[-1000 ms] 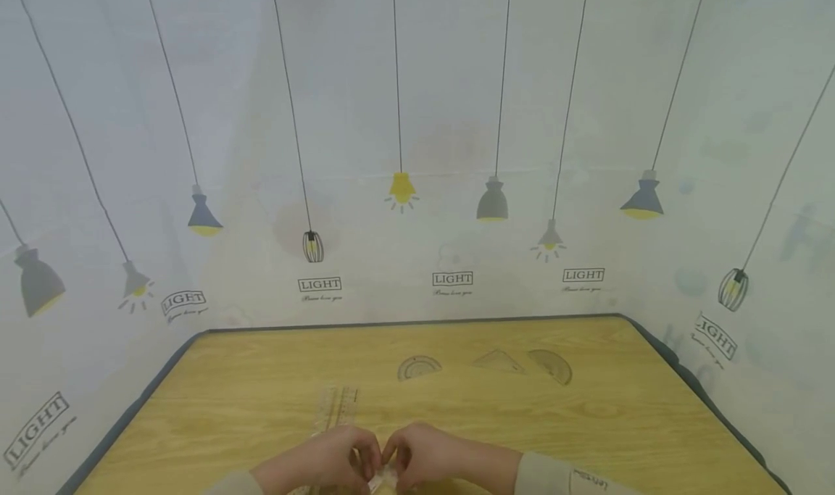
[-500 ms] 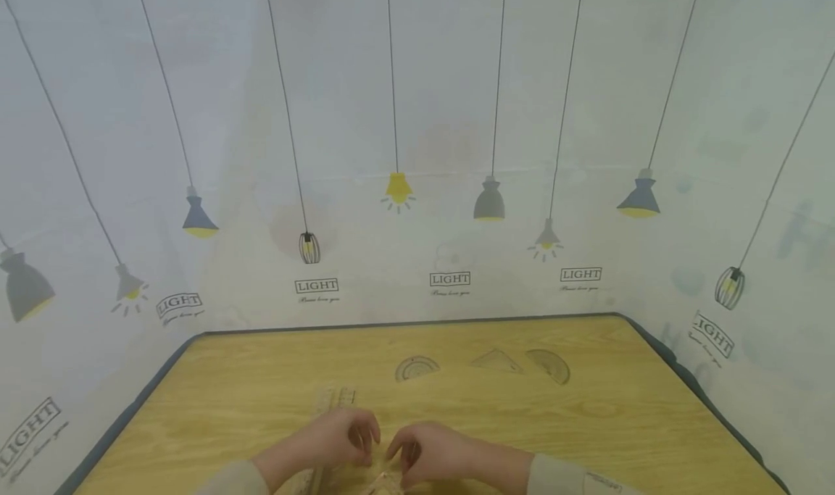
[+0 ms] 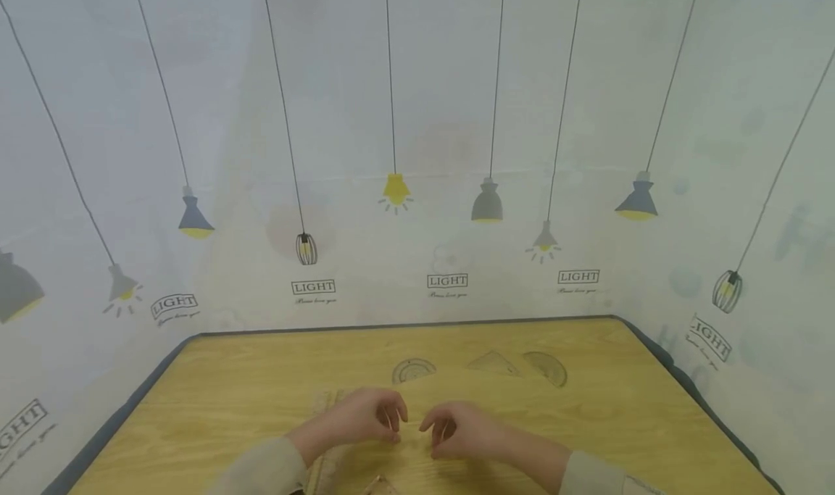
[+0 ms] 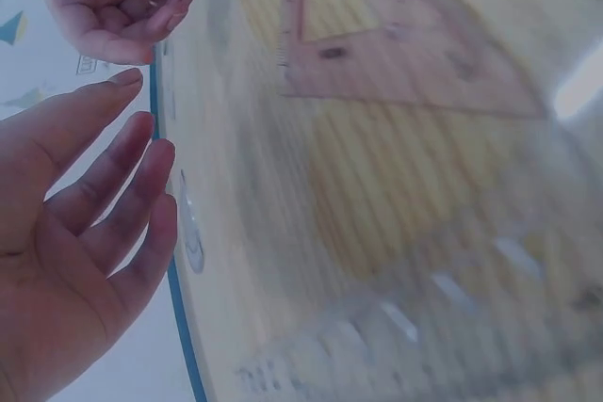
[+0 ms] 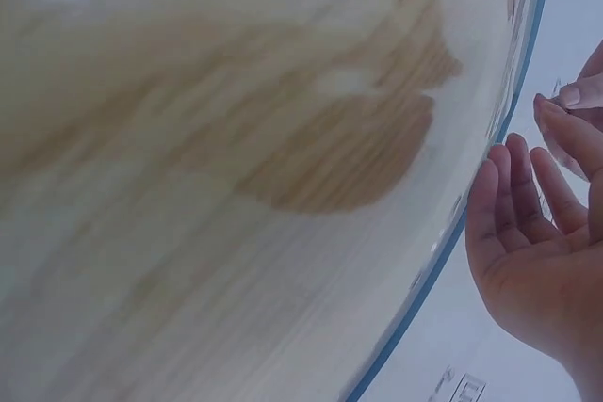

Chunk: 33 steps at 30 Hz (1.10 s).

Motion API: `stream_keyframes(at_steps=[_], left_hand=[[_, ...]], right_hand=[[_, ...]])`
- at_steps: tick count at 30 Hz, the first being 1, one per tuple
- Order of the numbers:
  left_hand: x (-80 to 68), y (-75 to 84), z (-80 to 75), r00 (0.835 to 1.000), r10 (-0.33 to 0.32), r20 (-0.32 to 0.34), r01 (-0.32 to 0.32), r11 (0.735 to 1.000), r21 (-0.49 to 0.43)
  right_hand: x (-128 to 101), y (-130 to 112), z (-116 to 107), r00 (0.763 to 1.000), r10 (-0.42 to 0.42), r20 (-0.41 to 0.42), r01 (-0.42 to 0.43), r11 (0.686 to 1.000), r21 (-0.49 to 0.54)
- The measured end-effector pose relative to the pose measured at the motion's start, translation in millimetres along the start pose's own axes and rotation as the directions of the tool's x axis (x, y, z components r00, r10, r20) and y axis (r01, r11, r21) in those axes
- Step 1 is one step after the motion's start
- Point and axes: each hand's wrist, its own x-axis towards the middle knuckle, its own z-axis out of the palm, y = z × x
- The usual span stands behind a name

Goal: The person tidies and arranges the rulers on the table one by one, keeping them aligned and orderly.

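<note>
My left hand [image 3: 368, 415] hovers over the table with its fingers loosely bent and nothing in them. Facing it across a small gap is my right hand [image 3: 470, 430], also bent loosely and holding nothing. Below the two hands, a pinkish see-through set square [image 4: 415, 68] lies on the wood; only its tip shows at the bottom of the head view. A clear ruler [image 4: 405, 327] lies beside it, partly covered by my left forearm in the head view.
Farther back on the wood-grain table [image 3: 261, 379] lie a clear protractor [image 3: 414, 370], a clear set square [image 3: 493, 364] and a second protractor [image 3: 546, 369]. White wall sheets [image 3: 365, 118] printed with lamps surround the table's back and sides.
Both hands have come away from the set square, risen forward and moved apart from each other. The set square stays on the table near the bottom edge of the view.
</note>
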Motion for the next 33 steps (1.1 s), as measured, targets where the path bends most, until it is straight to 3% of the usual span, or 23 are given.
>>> stream_keyframes(at_steps=[11,16,21,26,29,33], left_hand=[[46.3,6.0,6.3,0.999,0.030,-0.027,-0.029,0.999,0.041],[71.0,11.0,11.0,0.999,0.043,-0.018,-0.042,0.997,0.065],[92.1,17.0,16.4,0.999,0.026,-0.038,-0.022,0.995,0.094],[108.8,20.8,23.1,0.995,-0.011,-0.104,0.027,0.989,0.146],[118.1,22.7,28.0,0.991,-0.036,-0.131,0.052,0.992,0.118],[129.9,19.0,37.3,0.988,-0.014,-0.156,0.017,1.000,0.016]], right_hand=[[-12,34,-34,0.993,-0.038,-0.115,0.024,0.992,-0.121],[-16,48,-56,0.990,-0.024,-0.142,0.006,0.993,-0.122],[-18,56,-77,0.982,-0.006,-0.190,-0.023,0.989,-0.147],[-18,63,-94,0.969,-0.001,-0.246,-0.048,0.981,-0.190],[-19,68,-103,0.964,0.000,-0.267,-0.055,0.979,-0.197],[-20,76,-113,0.947,0.026,-0.320,-0.105,0.967,-0.230]])
